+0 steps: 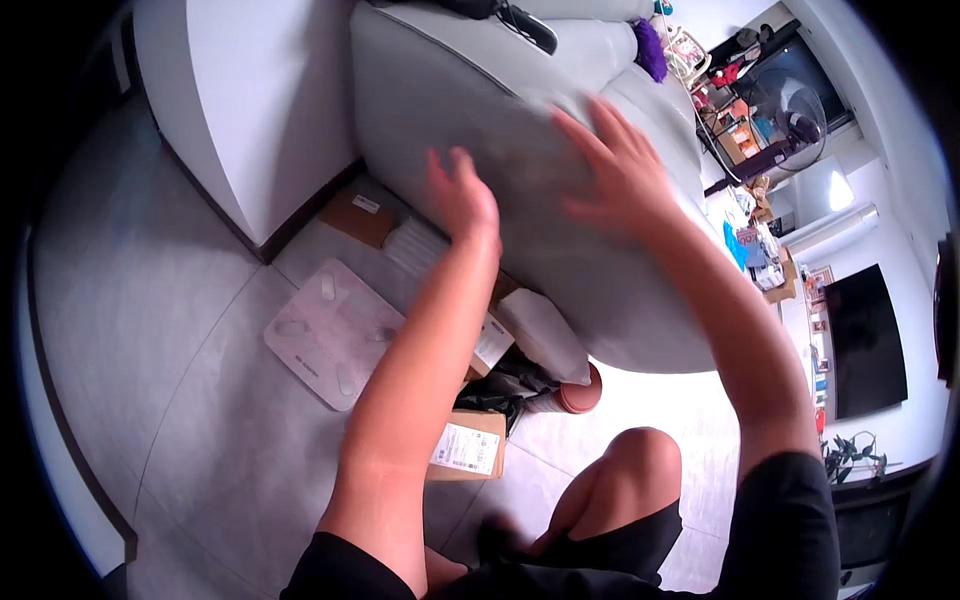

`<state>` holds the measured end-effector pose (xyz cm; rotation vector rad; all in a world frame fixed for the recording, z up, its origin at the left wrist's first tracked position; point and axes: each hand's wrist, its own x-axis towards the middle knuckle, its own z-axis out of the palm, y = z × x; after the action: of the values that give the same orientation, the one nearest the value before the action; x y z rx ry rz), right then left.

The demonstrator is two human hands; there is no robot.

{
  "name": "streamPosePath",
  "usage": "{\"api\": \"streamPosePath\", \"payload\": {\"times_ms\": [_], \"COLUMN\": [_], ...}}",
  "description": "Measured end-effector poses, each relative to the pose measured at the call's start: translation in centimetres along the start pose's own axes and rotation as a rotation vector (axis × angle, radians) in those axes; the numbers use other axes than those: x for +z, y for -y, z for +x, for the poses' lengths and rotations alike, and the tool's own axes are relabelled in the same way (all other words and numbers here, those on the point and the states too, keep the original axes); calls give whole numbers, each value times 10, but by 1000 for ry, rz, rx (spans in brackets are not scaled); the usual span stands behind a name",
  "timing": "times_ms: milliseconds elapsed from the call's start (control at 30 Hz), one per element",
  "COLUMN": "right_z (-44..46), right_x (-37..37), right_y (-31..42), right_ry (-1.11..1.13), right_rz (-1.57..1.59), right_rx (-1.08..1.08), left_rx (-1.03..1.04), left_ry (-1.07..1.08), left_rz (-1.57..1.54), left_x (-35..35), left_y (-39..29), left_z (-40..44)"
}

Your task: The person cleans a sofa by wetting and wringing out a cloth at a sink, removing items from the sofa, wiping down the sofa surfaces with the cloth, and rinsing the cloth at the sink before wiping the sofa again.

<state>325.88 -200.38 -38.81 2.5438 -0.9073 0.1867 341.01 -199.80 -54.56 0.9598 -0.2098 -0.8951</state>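
Both of my arms reach forward over the side of a grey sofa [450, 110]. My left hand [465, 200] is raised in front of the sofa's lower side, its fingers apart and slightly blurred, holding nothing. To the right, my right hand [620, 170] is spread near the sofa's upper edge, also blurred and empty; whether it touches the sofa I cannot tell. Below my hands, a brown package [358, 215] lies on the floor by the wall corner. A pinkish scale [330, 330] lies flat, partly behind my left forearm.
Beside my knee are a cardboard box [470, 445] with a label, black plastic bags [512, 385], a pale wrapped package [543, 335] and a reddish-brown round container [580, 390]. A white wall [250, 100] juts out at left. A fan [795, 125] and television [868, 340] are at right.
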Motion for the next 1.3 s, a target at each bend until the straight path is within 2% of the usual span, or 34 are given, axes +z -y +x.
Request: {"api": "streamPosePath", "payload": {"times_ms": [33, 67, 100, 167, 267, 367, 433, 500, 633, 767, 833, 967, 1033, 1100, 1167, 1267, 1300], "right_z": [-44, -129, -169, -248, -304, -231, -152, -74, 53, 162, 205, 221, 215, 207, 186, 114, 85], "right_x": [-11, -27, -35, -41, -38, -38, -33, -25, 1, 29, 28, 22, 25, 25, 30, 18, 11], "right_y": [-13, -34, -46, -70, -97, -88, -49, -15, 20, 56, 77, 95, 91, 88, 81, 62, 53], "right_ry": [60, 137, 120, 157, 123, 148, 175, 196, 126, -36, 44, 116, 24, 60, -1, 38, 43], "right_rz": [-1, -68, -94, -116, -84, 21, -93, -107, -35, -48, -17, -48, -68, -32, -83, -76, -95], "right_rx": [45, 145, 177, 355, 340, 291, 189, 220, 157, 38, 167, 308, 254, 276, 214, 203, 183], "left_rx": [-76, -97, -128, -90, -66, -103, -139, -116, -17, 54, 20, -104, -114, -132, -235, -213, -205], "left_ry": [108, 159, 212, 217, 213, 196, 170, 199, 220, 282, 283, 307, 316, 331, 318, 357, 374], "left_rz": [8, -20, -47, -47, -43, 33, 91, 52, 78, 146, 117, 131, 89, 48, 57, -43, -29], "left_x": [-1, -2, 0, 2, 5, 7, 9, 7, 7, 4, 3, -5, -2, -1, -1, -8, -6], "left_y": [-10, -6, 2, 14, 20, 10, 6, 11, 21, 29, 30, 10, 13, 9, -10, 63, 58], "left_z": [-11, -8, -5, 4, 8, 5, 4, 6, 14, 17, 16, 9, 11, 7, -7, 40, 37]}}
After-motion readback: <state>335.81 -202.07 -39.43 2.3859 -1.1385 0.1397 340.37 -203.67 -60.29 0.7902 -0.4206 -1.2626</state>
